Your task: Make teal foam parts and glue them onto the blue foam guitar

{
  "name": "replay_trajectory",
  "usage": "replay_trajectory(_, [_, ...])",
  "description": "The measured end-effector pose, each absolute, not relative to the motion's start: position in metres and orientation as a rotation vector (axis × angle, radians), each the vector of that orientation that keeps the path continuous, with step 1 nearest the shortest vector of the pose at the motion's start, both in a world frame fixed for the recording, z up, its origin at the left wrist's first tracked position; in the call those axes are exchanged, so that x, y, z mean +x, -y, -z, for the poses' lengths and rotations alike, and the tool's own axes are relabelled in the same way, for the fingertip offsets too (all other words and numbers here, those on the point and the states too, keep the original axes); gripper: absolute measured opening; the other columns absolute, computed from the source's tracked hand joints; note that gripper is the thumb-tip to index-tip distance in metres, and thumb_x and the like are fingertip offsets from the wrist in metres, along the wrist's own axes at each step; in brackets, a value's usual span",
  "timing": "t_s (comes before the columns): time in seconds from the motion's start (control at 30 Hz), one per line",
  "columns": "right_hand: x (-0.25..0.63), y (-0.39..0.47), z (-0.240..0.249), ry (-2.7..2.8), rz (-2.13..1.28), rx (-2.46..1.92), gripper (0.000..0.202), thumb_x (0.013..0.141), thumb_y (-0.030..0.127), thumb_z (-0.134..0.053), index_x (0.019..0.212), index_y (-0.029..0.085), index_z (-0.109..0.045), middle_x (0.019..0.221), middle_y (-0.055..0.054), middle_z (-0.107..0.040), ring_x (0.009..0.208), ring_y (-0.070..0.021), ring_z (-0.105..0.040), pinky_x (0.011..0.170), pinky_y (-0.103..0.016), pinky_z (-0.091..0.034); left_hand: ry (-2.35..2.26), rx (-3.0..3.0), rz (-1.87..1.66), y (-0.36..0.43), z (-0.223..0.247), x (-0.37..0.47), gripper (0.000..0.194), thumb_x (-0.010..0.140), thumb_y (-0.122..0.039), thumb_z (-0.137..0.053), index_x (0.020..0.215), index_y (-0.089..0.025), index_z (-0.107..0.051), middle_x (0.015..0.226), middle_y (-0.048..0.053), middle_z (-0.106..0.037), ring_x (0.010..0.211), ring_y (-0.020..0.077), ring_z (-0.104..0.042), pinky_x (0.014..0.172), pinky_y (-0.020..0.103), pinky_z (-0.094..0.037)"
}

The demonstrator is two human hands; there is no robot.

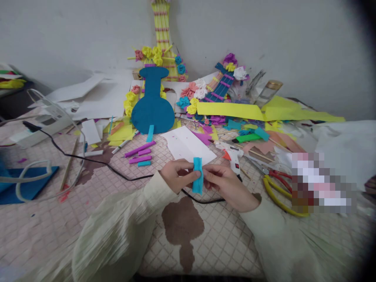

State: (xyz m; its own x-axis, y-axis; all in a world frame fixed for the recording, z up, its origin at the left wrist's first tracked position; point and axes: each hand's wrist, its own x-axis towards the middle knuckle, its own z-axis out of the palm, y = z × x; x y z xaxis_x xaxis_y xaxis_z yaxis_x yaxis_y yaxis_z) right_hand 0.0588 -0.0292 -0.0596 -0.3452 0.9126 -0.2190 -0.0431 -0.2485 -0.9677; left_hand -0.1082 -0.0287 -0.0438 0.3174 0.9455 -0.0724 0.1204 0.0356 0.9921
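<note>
Between my two hands a strip of light-blue crepe paper (197, 180) stands upright above the table. My left hand (179, 175) pinches its left edge with the thumb across the front. From the other side my right hand (223, 182) grips the right edge, its fingers partly hidden behind the thumb. Just beyond the hands lies a creased white sheet (188, 145). Left of that sheet are several purple wrapped pieces (141, 152) and a small light-blue wrapped piece (144, 163). A dark-blue guitar-shaped cutout (153, 105) leans behind them, with a light-blue strip at its lower edge.
A white glue gun (230, 152) lies right of the sheet, its black cord (123, 176) crossing the table. Yellow-handled scissors (273, 192) and red-handled pliers (280, 176) lie at right. Paper-flower guitars stand at the back. A white power strip (41, 129) sits at left.
</note>
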Motion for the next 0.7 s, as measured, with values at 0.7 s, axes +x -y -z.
replay_trajectory(0.7, [0.0562,0.0313,0.0537,1.225,-1.629,-1.142,0.02,0.07,0.036,-0.065,0.071,0.016,-0.063,0.057,0.003,-0.052,0.051,-0.0083,-0.045,0.05,-0.024,-0.034,-0.87,0.981,-0.826,0.0281,0.0432,-0.1079,0.025,0.064,-0.032,-0.068,0.079,-0.012,-0.068,0.074,0.003,-0.063,0.066,0.0129,-0.062,0.061,0.026,-0.054])
